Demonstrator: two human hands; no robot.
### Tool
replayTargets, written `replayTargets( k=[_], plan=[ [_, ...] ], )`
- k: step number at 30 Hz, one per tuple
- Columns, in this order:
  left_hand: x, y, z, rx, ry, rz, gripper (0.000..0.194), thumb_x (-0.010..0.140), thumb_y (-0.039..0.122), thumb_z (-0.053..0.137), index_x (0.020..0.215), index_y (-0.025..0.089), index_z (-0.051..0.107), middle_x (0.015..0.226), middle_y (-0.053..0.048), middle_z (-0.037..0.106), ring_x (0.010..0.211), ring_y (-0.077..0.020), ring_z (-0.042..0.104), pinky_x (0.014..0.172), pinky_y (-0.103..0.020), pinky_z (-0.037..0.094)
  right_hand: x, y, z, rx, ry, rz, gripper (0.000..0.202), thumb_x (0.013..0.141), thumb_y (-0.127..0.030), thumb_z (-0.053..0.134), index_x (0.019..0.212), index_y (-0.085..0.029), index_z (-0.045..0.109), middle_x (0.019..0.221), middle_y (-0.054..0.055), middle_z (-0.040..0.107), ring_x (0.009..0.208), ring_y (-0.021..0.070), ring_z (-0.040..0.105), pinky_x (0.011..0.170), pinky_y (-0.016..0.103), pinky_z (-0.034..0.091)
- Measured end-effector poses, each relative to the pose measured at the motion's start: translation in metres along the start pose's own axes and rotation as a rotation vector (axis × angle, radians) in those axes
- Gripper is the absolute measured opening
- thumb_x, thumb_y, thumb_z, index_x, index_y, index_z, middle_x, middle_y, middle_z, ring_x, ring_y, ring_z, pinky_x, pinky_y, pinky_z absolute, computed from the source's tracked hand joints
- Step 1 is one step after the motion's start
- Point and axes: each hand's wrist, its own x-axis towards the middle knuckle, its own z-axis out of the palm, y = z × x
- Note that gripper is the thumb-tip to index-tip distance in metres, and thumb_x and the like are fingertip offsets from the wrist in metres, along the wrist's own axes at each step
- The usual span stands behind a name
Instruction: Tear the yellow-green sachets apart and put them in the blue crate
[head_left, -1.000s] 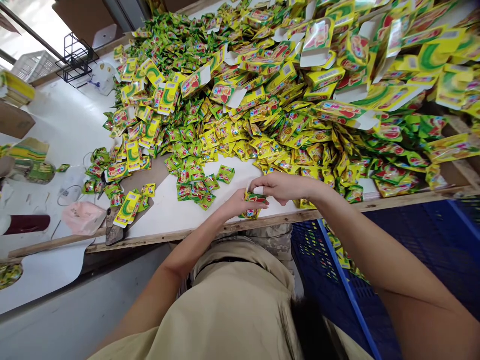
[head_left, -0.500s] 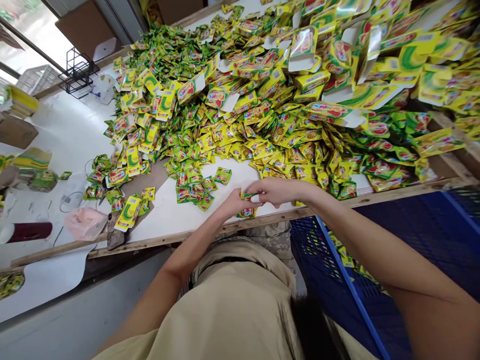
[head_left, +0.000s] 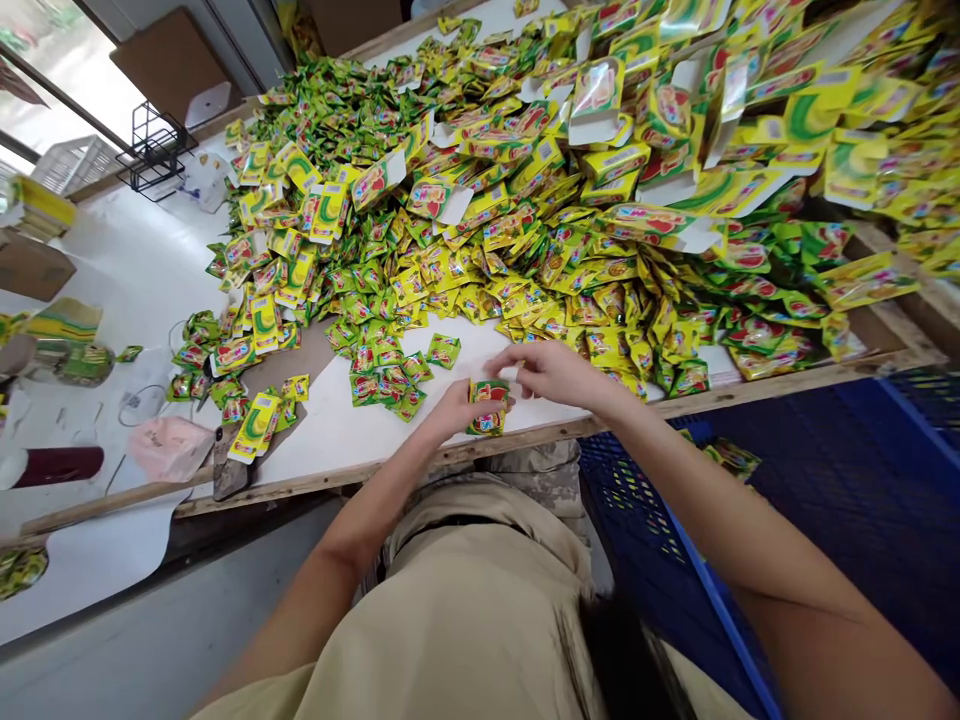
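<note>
Near the table's front edge, my left hand (head_left: 456, 408) is closed on a small green and yellow packet (head_left: 489, 393), its thumb across the front. My right hand (head_left: 541, 372) is just right of the packet, fingers curved and apart, with nothing seen in it. A small cluster of green packets (head_left: 386, 378) lies on the white tabletop to the left. Behind both hands rises a heap of yellow packets (head_left: 450, 268), with flat yellow cartons (head_left: 431, 198) scattered over it.
Blue crates (head_left: 795, 480) stand below the table's wooden edge (head_left: 750, 388) on the right. To the left are a phone (head_left: 231, 478), a pink bag (head_left: 169, 446), a dark red cylinder (head_left: 64, 464) and a jar (head_left: 86, 362). A black wire rack (head_left: 154, 150) is farther back.
My right hand has come off the packet and its fingers have spread. The packet's front now shows more fully in my left hand. A white piece by my right fingertips is no longer visible.
</note>
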Motion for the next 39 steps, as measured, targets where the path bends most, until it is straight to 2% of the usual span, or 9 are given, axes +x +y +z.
replayTargets(
  k=[2, 3, 9, 14, 17, 20, 26, 32, 39],
  plan=[
    [-0.001, -0.002, -0.002, -0.041, 0.048, -0.022, 0.056, 0.055, 0.041, 0.082, 0.097, 0.009, 0.063, 0.084, -0.012, 0.072, 0.080, -0.0219, 0.068, 0.082, -0.038, 0.050, -0.002, 0.011, 0.004, 0.124, 0.210, 0.027, 0.033, 0.074, -0.018, 0.050, 0.105, -0.018, 0.061, 0.103, 0.006, 0.069, 0.053, 0.0082, 0.059, 0.051, 0.023, 0.047],
    [-0.001, -0.002, -0.003, -0.041, 0.062, -0.025, 0.057, 0.056, 0.041, 0.082, 0.098, 0.009, 0.062, 0.085, -0.012, 0.072, 0.080, -0.0216, 0.067, 0.082, -0.039, 0.050, -0.002, 0.017, 0.008, 0.172, 0.255, 0.052, 0.034, 0.073, -0.019, 0.052, 0.106, -0.017, 0.059, 0.107, 0.008, 0.067, 0.053, 0.0082, 0.059, 0.050, 0.023, 0.047],
    [-0.002, -0.004, -0.009, 0.237, 0.045, 0.023, 0.068, 0.050, 0.029, 0.085, 0.110, 0.012, 0.057, 0.104, -0.009, 0.067, 0.087, -0.0170, 0.061, 0.081, -0.030, 0.047, -0.002, 0.041, 0.033, 0.449, 0.133, 0.130, 0.027, 0.069, -0.030, 0.062, 0.091, -0.020, 0.049, 0.076, -0.002, 0.060, 0.053, 0.0099, 0.058, 0.047, 0.023, 0.048],
    [-0.009, -0.011, -0.012, 0.313, 0.120, 0.012, 0.057, 0.053, 0.029, 0.082, 0.102, 0.011, 0.059, 0.092, -0.005, 0.066, 0.078, -0.0147, 0.058, 0.075, -0.027, 0.046, -0.001, 0.041, 0.039, 0.573, 0.151, 0.115, 0.036, 0.067, -0.041, 0.069, 0.087, -0.021, 0.047, 0.068, -0.005, 0.056, 0.052, 0.0095, 0.057, 0.049, 0.023, 0.049],
    [-0.015, -0.013, -0.011, 0.363, 0.138, 0.053, 0.056, 0.054, 0.026, 0.081, 0.104, 0.012, 0.059, 0.093, -0.004, 0.066, 0.082, -0.0159, 0.057, 0.077, -0.027, 0.046, -0.003, 0.036, 0.040, 0.635, 0.134, 0.159, 0.038, 0.067, -0.049, 0.069, 0.082, -0.021, 0.048, 0.061, -0.006, 0.055, 0.052, 0.0099, 0.058, 0.053, 0.023, 0.050],
    [-0.019, -0.014, -0.010, 0.421, 0.111, 0.096, 0.057, 0.054, 0.022, 0.080, 0.106, 0.013, 0.059, 0.098, -0.005, 0.066, 0.089, -0.0178, 0.057, 0.081, -0.028, 0.045, -0.007, 0.032, 0.040, 0.691, 0.118, 0.190, 0.042, 0.064, -0.052, 0.072, 0.079, -0.020, 0.048, 0.059, -0.005, 0.056, 0.054, 0.0101, 0.059, 0.055, 0.023, 0.051],
    [-0.015, -0.017, -0.008, 0.353, 0.208, 0.075, 0.054, 0.051, 0.023, 0.081, 0.099, 0.012, 0.059, 0.086, -0.002, 0.065, 0.078, -0.0153, 0.057, 0.077, -0.028, 0.045, -0.010, 0.029, 0.041, 0.697, 0.098, 0.167, 0.038, 0.064, -0.048, 0.073, 0.074, -0.019, 0.050, 0.065, -0.004, 0.059, 0.056, 0.0090, 0.057, 0.056, 0.022, 0.050],
    [-0.019, -0.015, -0.006, 0.578, 0.272, 0.160, 0.041, 0.063, 0.027, 0.074, 0.099, 0.015, 0.058, 0.087, -0.001, 0.062, 0.076, -0.0142, 0.054, 0.071, -0.025, 0.043, -0.010, 0.037, 0.045, 0.738, 0.179, 0.215, 0.034, 0.066, -0.044, 0.070, 0.086, -0.020, 0.056, 0.068, -0.003, 0.061, 0.058, 0.0110, 0.059, 0.057, 0.024, 0.050],
    [-0.017, -0.016, -0.005, 0.517, 0.317, 0.188, 0.036, 0.064, 0.028, 0.073, 0.094, 0.016, 0.057, 0.084, 0.001, 0.062, 0.075, -0.0133, 0.053, 0.069, -0.023, 0.042, -0.008, 0.041, 0.047, 0.876, 0.207, 0.205, 0.036, 0.067, -0.047, 0.072, 0.089, -0.020, 0.061, 0.061, -0.003, 0.062, 0.054, 0.0111, 0.058, 0.056, 0.024, 0.048]
  ],
)
